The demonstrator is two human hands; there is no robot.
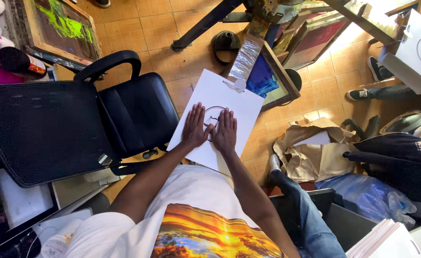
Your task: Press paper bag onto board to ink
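A flat white paper bag (229, 95) with a round dark printed emblem and a white string handle lies on a platen in front of me. My left hand (194, 127) and my right hand (226, 132) both press flat on it, fingers spread, side by side over the emblem. Neither hand holds anything. Beyond the bag sits a framed printing screen (268, 76) with blue ink and a strip of clear tape.
A black office chair (76, 124) stands to the left. Crumpled brown paper (311, 148) lies on the tiled floor at right, next to another person's feet (363, 93). A white bag (418, 52) stands upper right, a green-inked screen (62, 26) upper left.
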